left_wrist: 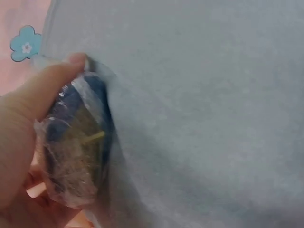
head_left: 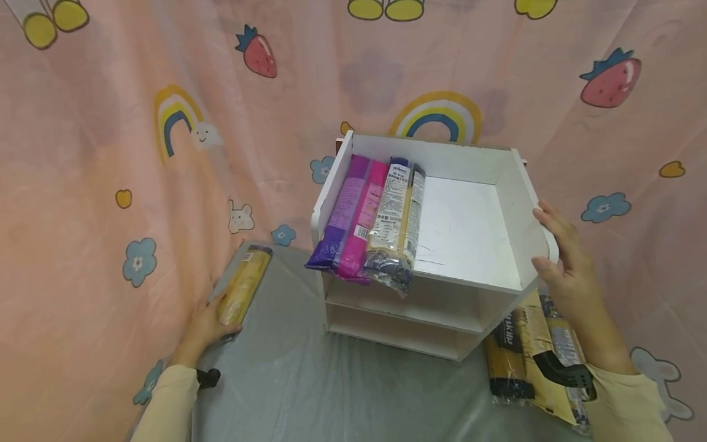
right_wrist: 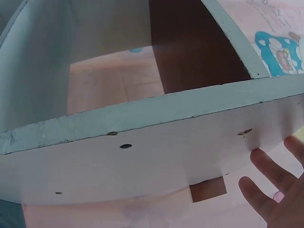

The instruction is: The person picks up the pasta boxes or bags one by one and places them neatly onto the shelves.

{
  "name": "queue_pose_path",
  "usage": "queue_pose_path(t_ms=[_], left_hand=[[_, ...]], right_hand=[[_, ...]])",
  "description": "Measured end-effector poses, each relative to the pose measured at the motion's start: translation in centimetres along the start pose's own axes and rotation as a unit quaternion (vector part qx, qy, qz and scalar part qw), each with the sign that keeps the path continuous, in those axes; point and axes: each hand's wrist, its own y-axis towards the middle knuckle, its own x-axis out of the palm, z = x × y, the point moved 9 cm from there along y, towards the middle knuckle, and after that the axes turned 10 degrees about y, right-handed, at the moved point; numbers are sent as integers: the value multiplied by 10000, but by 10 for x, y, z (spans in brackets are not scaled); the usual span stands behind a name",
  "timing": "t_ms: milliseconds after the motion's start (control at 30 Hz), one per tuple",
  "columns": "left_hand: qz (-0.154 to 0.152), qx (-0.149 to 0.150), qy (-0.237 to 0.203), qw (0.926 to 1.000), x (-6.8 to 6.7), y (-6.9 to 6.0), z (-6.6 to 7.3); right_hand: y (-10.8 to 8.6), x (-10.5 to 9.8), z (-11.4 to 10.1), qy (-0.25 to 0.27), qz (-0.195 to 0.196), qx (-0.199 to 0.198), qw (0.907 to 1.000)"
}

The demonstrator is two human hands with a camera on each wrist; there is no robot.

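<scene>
My left hand [head_left: 205, 326] grips the near end of a yellow plastic bag of spaghetti [head_left: 250, 279] at the left. The bag's dark, clear-wrapped end [left_wrist: 78, 142] shows in the left wrist view beside the thumb. My right hand [head_left: 571, 264] rests at the right side panel of a white shelf unit [head_left: 466, 215], its fingers extended. In the right wrist view the fingertips [right_wrist: 256, 154] are against or close to that panel. On the shelf's top lie a purple and pink bag [head_left: 353, 215] and a printed spaghetti bag [head_left: 394, 215], side by side.
Several more pasta bags [head_left: 533, 362] lie right of the shelf unit, under my right forearm. Two lower compartments [head_left: 403, 307] open toward me. A grey cloth [head_left: 309, 387] covers the surface; a pink patterned curtain [head_left: 83, 153] hangs behind.
</scene>
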Motion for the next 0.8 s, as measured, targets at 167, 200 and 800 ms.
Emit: queue_pose_path(t_ms=[167,200,800], left_hand=[[65,70,-84,9999,1,4,-3],[113,109,-94,9998,0,5,-3],[1044,419,-748,9908,-33,4,21]], right_hand=[[0,-1,-1,-63,0,-67,10000],[0,-1,-1,-104,-14,-81,9999],[1,1,-5,-130,-124,-32,9998]])
